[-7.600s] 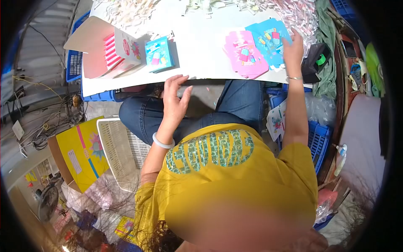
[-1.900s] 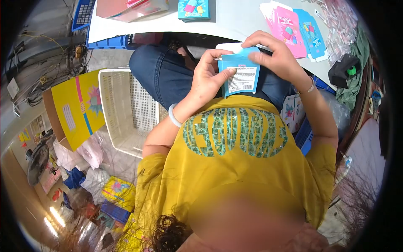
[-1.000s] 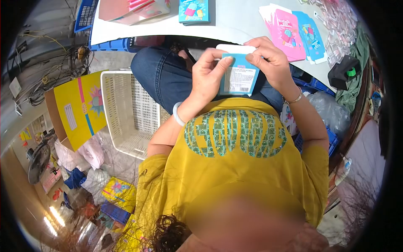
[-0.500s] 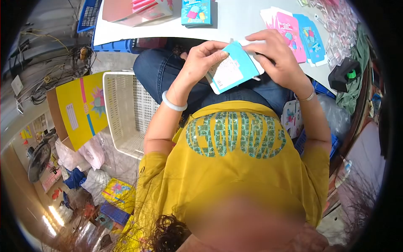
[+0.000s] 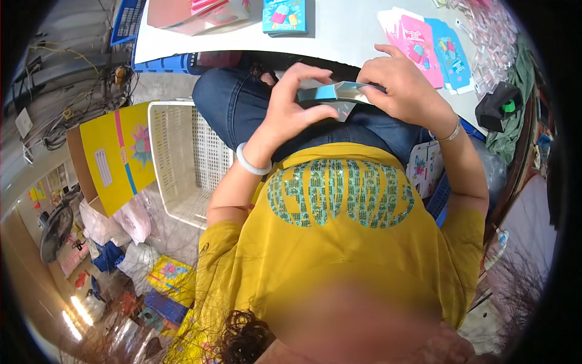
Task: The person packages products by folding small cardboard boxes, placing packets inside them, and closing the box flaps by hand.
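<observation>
Between my hands, above my lap, a small blue box is turned edge-on, with a pale flap at its right end. My right hand pinches that flap end between thumb and fingers. Around the box's left end is my left hand, its thumb and fingers spread apart. On the white table lie a pink stack of flat cartons and a blue stack of flat cartons, right of centre. A stack of blue boxes sits further left.
An open carton holding pink boxes stands at the table's left. Small clear pieces are heaped at the right, near a black device. A white basket and a yellow carton are on the floor at left.
The blue box has turned from its labelled face to edge-on. My left hand's thumb has come away from the label and its fingers have spread; my right hand has closed on the flap end.
</observation>
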Motion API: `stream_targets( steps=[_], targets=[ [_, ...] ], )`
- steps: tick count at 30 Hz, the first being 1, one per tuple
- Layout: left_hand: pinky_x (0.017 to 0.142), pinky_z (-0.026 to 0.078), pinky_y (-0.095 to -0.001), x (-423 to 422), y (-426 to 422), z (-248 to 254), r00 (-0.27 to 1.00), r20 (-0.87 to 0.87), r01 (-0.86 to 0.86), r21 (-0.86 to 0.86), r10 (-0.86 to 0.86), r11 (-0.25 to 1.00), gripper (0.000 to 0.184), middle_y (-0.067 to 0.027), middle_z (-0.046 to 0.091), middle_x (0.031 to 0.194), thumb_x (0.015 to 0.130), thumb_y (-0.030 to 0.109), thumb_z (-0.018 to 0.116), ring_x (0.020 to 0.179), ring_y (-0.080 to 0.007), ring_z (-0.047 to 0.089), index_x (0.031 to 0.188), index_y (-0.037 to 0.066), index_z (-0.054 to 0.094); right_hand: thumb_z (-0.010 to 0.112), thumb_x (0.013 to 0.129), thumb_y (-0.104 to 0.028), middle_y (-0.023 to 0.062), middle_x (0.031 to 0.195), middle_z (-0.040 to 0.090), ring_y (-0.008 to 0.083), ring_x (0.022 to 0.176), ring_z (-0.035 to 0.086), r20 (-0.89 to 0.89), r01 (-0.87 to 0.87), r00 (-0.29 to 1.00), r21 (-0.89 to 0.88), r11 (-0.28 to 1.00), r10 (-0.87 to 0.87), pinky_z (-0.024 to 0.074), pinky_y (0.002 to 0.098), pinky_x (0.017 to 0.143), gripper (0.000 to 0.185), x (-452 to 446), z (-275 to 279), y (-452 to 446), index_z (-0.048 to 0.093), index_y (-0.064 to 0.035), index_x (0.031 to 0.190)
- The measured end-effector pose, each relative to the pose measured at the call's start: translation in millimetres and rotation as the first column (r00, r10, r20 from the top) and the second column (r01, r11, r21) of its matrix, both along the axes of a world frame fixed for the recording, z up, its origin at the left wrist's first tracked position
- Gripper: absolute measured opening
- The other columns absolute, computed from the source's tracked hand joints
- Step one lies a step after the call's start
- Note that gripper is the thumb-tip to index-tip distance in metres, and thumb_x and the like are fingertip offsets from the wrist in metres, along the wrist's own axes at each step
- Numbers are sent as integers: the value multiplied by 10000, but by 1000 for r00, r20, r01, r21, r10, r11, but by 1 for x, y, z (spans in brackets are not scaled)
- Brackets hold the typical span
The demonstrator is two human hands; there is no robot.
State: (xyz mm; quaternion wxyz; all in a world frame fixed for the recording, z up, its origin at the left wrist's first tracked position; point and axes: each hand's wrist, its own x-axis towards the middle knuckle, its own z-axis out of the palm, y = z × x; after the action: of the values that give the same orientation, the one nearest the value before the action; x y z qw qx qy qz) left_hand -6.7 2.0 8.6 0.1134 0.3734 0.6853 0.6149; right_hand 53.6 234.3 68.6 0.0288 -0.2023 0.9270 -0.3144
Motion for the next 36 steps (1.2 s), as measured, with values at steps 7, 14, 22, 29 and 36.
stream_targets(
  steps=[7,14,22,29,36],
  targets=[
    [739,543,-262,22,-3,-10,980,-159,-121,-20,116,993,538,-118,657,1017,709,82,813,855,-174,664,1167,27,535,630,848,-89,56,720,601,161,627,533,326,141,944,-268,953,-48,433,301,686,80,1,-2,-7,632,-11,868],
    [727,560,-282,26,-16,-7,993,-118,-16,-24,13,1000,396,-143,681,970,763,39,758,847,-195,687,1131,8,616,656,860,-161,-24,662,591,35,603,508,600,333,797,-527,782,65,394,211,529,152,0,-29,-14,654,-10,843],
    [693,558,-268,20,-25,-9,949,285,141,-6,-134,990,317,-97,691,937,811,38,714,788,-146,685,1108,-1,611,659,859,-166,-13,720,608,39,681,535,682,401,713,-584,706,160,424,197,630,162,-9,-51,-18,643,-8,826],
    [774,552,-279,23,-34,-24,916,392,104,-16,-89,994,301,-103,685,968,834,25,692,860,-140,671,1107,-24,576,590,897,-174,13,856,637,83,809,573,637,470,763,-664,582,111,451,233,764,188,-3,-54,-18,659,-4,937],
    [842,537,-299,25,-34,-31,829,553,54,63,-80,997,304,-123,669,1019,851,3,666,932,-160,653,1131,-29,553,537,927,-138,45,1002,625,112,943,571,451,287,878,-764,578,160,443,267,872,212,20,-73,1,646,-3,1049]
  ],
)
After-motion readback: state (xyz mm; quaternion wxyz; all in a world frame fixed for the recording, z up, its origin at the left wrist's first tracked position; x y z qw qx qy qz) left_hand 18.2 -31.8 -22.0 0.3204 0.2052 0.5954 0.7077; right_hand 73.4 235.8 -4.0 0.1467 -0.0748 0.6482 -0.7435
